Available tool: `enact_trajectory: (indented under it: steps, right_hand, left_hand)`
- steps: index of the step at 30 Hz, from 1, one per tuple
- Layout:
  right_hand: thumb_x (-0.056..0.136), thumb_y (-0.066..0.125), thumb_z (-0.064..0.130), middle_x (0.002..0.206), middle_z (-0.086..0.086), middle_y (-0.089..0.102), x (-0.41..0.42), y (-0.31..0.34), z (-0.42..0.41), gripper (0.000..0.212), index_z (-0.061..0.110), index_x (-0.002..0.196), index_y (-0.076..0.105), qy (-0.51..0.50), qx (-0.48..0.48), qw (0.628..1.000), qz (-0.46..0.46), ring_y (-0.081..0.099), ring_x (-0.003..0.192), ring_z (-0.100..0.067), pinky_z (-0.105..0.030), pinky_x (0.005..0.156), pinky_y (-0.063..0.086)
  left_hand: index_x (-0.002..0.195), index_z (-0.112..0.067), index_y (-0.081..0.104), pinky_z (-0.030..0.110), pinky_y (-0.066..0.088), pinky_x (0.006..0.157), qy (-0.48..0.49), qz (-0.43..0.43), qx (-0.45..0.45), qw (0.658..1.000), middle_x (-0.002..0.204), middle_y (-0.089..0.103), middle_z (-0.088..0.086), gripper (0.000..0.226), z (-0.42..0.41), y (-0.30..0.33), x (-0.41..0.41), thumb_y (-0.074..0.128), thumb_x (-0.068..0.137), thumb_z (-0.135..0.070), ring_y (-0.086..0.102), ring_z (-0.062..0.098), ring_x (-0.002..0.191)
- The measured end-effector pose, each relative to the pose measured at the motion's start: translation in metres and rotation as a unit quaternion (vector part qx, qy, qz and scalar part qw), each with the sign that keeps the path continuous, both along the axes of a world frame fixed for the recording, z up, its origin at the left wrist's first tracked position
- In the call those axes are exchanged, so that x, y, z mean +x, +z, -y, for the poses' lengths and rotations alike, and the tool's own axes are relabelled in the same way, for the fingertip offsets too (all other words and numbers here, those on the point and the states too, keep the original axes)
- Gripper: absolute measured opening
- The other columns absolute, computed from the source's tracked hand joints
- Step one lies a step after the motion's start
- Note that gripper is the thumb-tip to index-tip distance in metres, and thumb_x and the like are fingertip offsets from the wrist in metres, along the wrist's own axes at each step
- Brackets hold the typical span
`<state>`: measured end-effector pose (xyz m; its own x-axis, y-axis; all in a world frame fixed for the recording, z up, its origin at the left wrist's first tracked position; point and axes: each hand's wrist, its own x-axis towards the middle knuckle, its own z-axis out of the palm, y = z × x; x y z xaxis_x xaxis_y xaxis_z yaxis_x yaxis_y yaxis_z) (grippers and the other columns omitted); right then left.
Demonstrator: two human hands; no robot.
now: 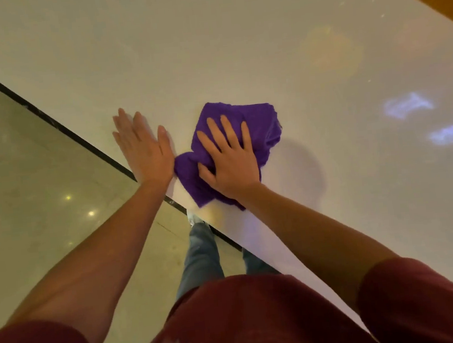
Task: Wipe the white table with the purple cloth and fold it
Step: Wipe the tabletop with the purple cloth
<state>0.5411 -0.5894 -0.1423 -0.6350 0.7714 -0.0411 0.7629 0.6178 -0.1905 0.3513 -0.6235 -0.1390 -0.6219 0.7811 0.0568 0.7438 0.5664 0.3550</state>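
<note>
While flat on cloth [257, 129], hands [228, 162] spread

Cloth near the tabletop's edge

Right hand [229, 168] on cloth [260, 129] (bunched); left hand [145, 148] flat on tabletop [208, 48], touching cloth's left side.

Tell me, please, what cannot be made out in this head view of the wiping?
- Purple cloth: its middle is hidden under the right hand, so any fold is unclear.
- White table: its far end is cut off by the frame.
- Left hand: palm contact hidden beneath it.
</note>
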Motion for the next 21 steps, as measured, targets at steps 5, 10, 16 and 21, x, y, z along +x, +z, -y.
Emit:
enact_trajectory:
  steps: [5,10,16,21]
  right_hand:
    - [0.103,0.038,0.063,0.173,-0.01,0.033,0.091,-0.006,-0.013,0.071,0.024,0.163,0.04,-0.053,0.019,0.998,0.012,0.023,0.162,-0.037,-0.063,0.13,0.011]
    - [0.104,0.042,0.059,0.17,-0.014,0.04,0.111,-0.003,-0.049,0.069,0.018,0.159,0.048,-0.105,0.041,0.994,0.005,0.029,0.159,-0.041,-0.066,0.129,0.016]
    - [0.101,0.026,0.063,0.176,-0.015,0.024,0.056,0.009,-0.107,0.081,0.015,0.166,0.035,-0.157,-0.008,0.986,0.05,0.013,0.163,-0.043,-0.069,0.129,0.006]
    - [0.104,0.028,0.059,0.175,-0.014,0.028,0.04,0.01,-0.079,0.076,0.015,0.165,0.036,-0.171,-0.005,0.985,0.027,0.017,0.163,-0.04,-0.066,0.13,0.008]
  left_hand:
    - [0.153,0.001,0.038,0.056,0.013,0.129,-0.072,0.01,-0.046,0.996,0.168,0.022,0.025,0.059,0.036,-0.006,0.094,0.035,0.108,-0.038,0.013,0.042,0.158]
    - [0.154,0.002,0.036,0.054,0.015,0.129,-0.061,-0.031,-0.079,0.995,0.168,0.025,0.023,0.061,0.037,-0.012,0.102,0.035,0.108,-0.038,0.016,0.041,0.158]
    - [0.154,0.003,0.035,0.054,0.014,0.129,-0.07,-0.039,-0.075,0.994,0.168,0.026,0.024,0.064,0.036,-0.015,0.102,0.033,0.108,-0.041,0.017,0.041,0.158]
    - [0.155,0.0,0.036,0.051,0.015,0.13,-0.059,-0.031,-0.063,0.996,0.167,0.029,0.022,0.065,0.037,-0.008,0.105,0.023,0.107,-0.042,0.02,0.039,0.158]
